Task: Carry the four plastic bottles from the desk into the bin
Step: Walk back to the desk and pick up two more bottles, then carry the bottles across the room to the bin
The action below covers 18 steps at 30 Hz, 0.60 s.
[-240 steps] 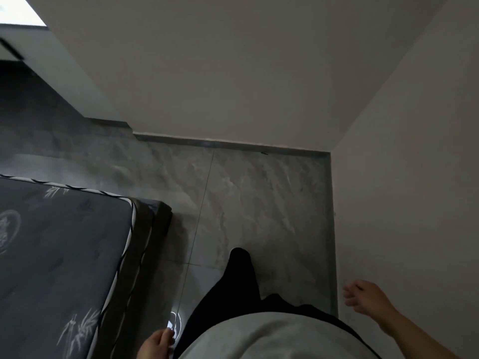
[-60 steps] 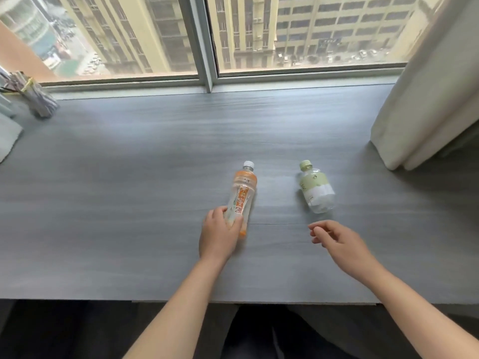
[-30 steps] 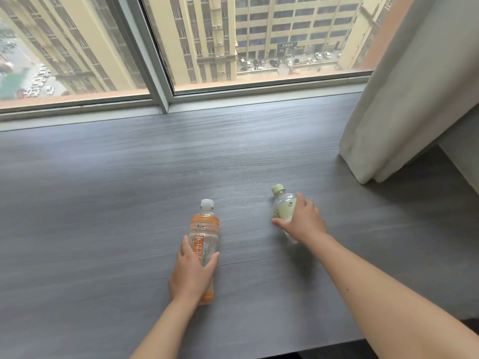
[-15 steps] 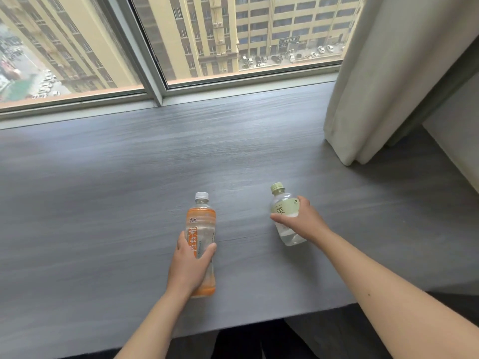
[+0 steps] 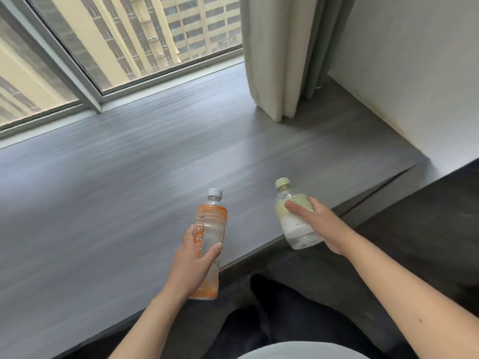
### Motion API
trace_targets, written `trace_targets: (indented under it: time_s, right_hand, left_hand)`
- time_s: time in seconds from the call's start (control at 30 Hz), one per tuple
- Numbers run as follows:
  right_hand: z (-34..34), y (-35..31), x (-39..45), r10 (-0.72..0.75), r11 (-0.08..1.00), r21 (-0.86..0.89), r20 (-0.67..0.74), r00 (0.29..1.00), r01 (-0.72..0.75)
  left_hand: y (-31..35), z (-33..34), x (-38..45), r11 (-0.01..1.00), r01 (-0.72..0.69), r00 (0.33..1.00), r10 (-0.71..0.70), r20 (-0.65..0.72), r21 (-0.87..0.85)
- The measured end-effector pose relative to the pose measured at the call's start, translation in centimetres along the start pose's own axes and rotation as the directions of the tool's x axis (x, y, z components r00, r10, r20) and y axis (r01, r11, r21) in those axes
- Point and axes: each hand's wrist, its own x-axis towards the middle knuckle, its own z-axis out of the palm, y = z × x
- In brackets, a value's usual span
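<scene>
1. Left hand [image 5: 190, 268]: fingers wrapped shut round the orange-label bottle [image 5: 210, 244], capped, lifted near the table [image 5: 129, 190] front edge.
2. Right hand [image 5: 320, 224]: fingers closed on the green-label bottle [image 5: 295, 218], capped, held past the table edge.
3. Contents: both look nearly empty; cannot tell for sure.
4. Progress: no other bottles visible on the table; bin out of view. Judgement: this pair remains to be carried and dropped.

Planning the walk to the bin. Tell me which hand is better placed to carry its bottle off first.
Right. The right hand holds the green bottle past the desk edge; the left hand's orange bottle mostly overlaps the desktop.
</scene>
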Motion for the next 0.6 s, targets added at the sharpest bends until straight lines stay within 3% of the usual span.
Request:
trace_targets:
  time_s: [0.13,0.27,0.4,0.6]
  right_hand:
    - [-1.3,5.3,-5.5,0.059,0.995,0.093,-0.133,0.989,-0.047]
    - [-2.8,11.4,-10.7,0.148,0.985,0.123,-0.249,0.957,-0.12]
    - [-4.6,17.6,-15.5,0.24,0.969,0.145,-0.382,0.892,-0.199]
    - [-6.9,26.4,-21.2,0.381,0.913,0.08,-0.512,0.77,-0.399]
  left_hand:
    - [-1.4,1.6,-2.8,0.992,-0.067,0.982,0.046,0.182,0.111]
    - [-2.4,3.0,-5.1,0.953,-0.172,0.957,0.101,0.273,0.251]
    - [-2.7,5.0,-6.6,0.863,-0.293,0.916,0.13,0.38,0.411]
    - [-2.3,8.5,-7.8,0.739,-0.344,0.886,0.053,0.46,0.579]
